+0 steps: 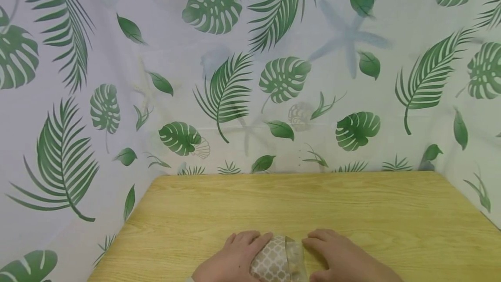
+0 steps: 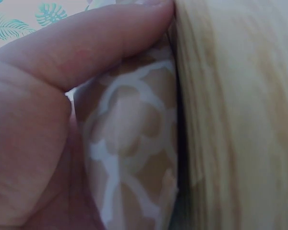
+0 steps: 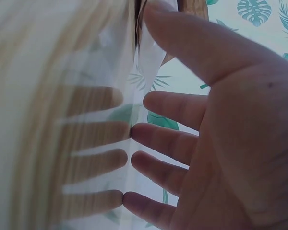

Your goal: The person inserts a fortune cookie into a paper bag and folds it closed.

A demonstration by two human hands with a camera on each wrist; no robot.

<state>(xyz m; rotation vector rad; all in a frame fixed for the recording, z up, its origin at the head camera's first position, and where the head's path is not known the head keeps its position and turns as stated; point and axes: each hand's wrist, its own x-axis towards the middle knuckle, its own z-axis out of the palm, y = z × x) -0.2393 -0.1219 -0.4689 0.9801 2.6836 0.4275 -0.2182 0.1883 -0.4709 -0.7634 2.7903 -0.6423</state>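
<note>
A beige packet [image 1: 271, 258] with a white lattice pattern lies at the table's near edge, low in the head view. A clear, wrinkled plastic part [image 1: 296, 261] shows along its right side. My left hand [image 1: 236, 258] grips the packet from the left. In the left wrist view, that thumb lies across the patterned surface [image 2: 129, 120]; the other fingers are mostly hidden. Right of the plastic, my right hand [image 1: 344, 258] has its fingers extended and spread. Its fingertips meet the table surface in the right wrist view, and its thumb is beside a pale edge [image 3: 151, 52].
The wood-grain table [image 1: 297, 203] stretches away beyond both hands. Behind it and along the sides hangs a white curtain [image 1: 242, 99] printed with green leaves, starfish and shells.
</note>
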